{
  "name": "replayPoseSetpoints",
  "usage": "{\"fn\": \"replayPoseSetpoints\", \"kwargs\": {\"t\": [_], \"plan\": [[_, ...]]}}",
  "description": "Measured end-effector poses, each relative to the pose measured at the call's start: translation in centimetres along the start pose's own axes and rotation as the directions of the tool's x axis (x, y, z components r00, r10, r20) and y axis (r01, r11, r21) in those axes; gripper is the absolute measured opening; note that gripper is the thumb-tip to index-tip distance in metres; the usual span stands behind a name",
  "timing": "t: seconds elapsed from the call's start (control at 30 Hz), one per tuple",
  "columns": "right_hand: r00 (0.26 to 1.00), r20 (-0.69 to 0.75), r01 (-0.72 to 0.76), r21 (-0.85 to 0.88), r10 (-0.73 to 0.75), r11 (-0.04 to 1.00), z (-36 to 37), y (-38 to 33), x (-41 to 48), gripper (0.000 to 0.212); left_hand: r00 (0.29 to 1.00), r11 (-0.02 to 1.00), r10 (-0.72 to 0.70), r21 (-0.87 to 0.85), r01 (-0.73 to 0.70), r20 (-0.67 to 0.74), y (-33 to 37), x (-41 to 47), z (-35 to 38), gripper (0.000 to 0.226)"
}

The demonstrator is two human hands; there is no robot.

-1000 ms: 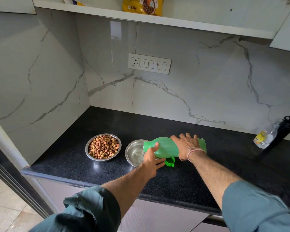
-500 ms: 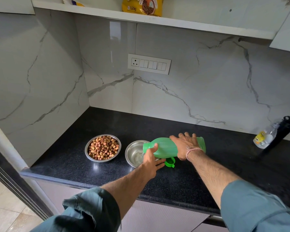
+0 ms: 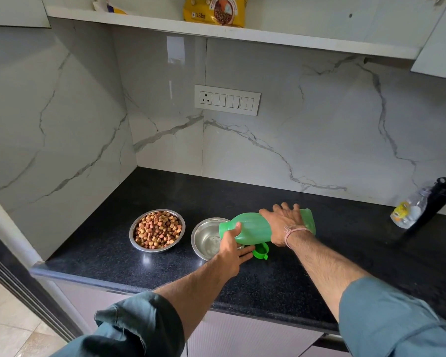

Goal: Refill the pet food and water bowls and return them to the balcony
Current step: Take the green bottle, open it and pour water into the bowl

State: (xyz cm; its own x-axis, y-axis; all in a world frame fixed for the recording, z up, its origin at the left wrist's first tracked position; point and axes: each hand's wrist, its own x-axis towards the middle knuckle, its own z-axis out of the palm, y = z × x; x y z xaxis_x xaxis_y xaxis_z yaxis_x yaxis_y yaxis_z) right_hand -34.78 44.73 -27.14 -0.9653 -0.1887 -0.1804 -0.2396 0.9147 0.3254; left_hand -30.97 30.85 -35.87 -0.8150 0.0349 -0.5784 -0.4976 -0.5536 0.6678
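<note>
Two steel bowls stand on the black counter point(image 3: 281, 287). The left bowl point(image 3: 157, 230) is full of brown kibble. The right bowl point(image 3: 206, 239) holds a little water. A green plastic bottle point(image 3: 252, 229) lies nearly level over it, mouth toward the bowl. My right hand point(image 3: 281, 225) grips the bottle's body from above. My left hand point(image 3: 232, 249) holds the bottle near its neck, thumb on top and fingers underneath. The bottle's green cap point(image 3: 261, 251) hangs below it.
A yellow pet food bag point(image 3: 215, 10) sits on the white shelf above. A clear bottle point(image 3: 408, 211) and a black bottle point(image 3: 435, 200) lean against the marble wall at the far right. A switch panel point(image 3: 227, 99) is on the wall.
The bottle has stayed tipped over the water bowl, with both hands holding it in nearly the same place.
</note>
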Motion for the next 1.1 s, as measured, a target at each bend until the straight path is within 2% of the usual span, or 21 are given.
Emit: {"fn": "replayPoseSetpoints", "kwargs": {"t": [0.17, 0.37, 0.43, 0.57, 0.63, 0.77, 0.87, 0.93, 0.97, 1.0, 1.03, 1.1], "plan": [[1.0, 0.01, 0.007, 0.04, -0.007, 0.999, 0.5, 0.5, 0.1, 0.09, 1.0, 1.0, 0.024, 0.005, -0.024, 0.003, 0.1, 0.1, 0.3, 0.056], [1.0, 0.02, -0.009, 0.235, 0.004, 0.972, 3.0, 1.4, 0.1, 0.104, 0.993, 0.991, 0.097, 0.098, -0.09, -0.068, 0.4, 0.4, 1.3, 0.049], [1.0, 0.011, -0.007, 0.322, 0.004, 0.947, 3.8, 1.6, 0.2, 0.106, 0.986, 0.985, 0.125, 0.132, -0.11, -0.109, 0.4, 0.7, 1.8, 0.055], [1.0, -0.007, -0.013, 0.51, 0.019, 0.86, 5.5, 1.8, 0.8, 0.109, 0.965, 0.964, 0.201, 0.207, -0.164, -0.17, 1.1, 1.0, 3.1, 0.071], [0.999, -0.038, -0.006, 0.614, 0.037, 0.789, 5.7, 1.6, 1.0, 0.107, 0.94, 0.93, 0.307, 0.258, -0.264, -0.146, 1.7, 1.1, 3.7, 0.066], [0.989, -0.082, -0.015, 0.772, 0.123, 0.635, 5.6, 1.8, 2.9, 0.109, 0.848, 0.804, 0.528, 0.346, -0.483, -0.043, 3.8, 0.6, 5.2, 0.051], [0.968, -0.115, -0.008, 0.875, 0.224, 0.484, 5.8, 2.4, 5.2, 0.108, 0.798, 0.651, 0.595, 0.528, -0.546, 0.092, 5.3, 1.6, 5.9, 0.068], [0.945, -0.121, 0.008, 0.938, 0.303, 0.348, 5.7, 2.9, 6.5, 0.1, 0.802, 0.518, 0.584, 0.702, -0.488, 0.126, 5.3, 2.7, 5.8, 0.085], [0.931, -0.117, 0.013, 0.958, 0.347, 0.287, 5.8, 3.1, 7.2, 0.098, 0.813, 0.439, 0.565, 0.782, -0.443, 0.143, 5.2, 3.4, 5.8, 0.085], [0.916, -0.108, 0.014, 0.971, 0.387, 0.238, 5.9, 3.4, 7.9, 0.098, 0.826, 0.329, 0.537, 0.859, -0.391, 0.17, 4.9, 4.3, 5.7, 0.079], [0.901, -0.094, 0.007, 0.979, 0.423, 0.203, 6.0, 3.7, 8.6, 0.098, 0.841, 0.161, 0.496, 0.929, -0.334, 0.217, 4.4, 5.1, 5.6, 0.071], [0.882, -0.064, -0.008, 0.989, 0.468, 0.149, 6.1, 4.4, 9.6, 0.094, 0.857, -0.294, 0.345, 0.911, -0.29, 0.384, 2.8, 6.9, 5.3, 0.06]]}}
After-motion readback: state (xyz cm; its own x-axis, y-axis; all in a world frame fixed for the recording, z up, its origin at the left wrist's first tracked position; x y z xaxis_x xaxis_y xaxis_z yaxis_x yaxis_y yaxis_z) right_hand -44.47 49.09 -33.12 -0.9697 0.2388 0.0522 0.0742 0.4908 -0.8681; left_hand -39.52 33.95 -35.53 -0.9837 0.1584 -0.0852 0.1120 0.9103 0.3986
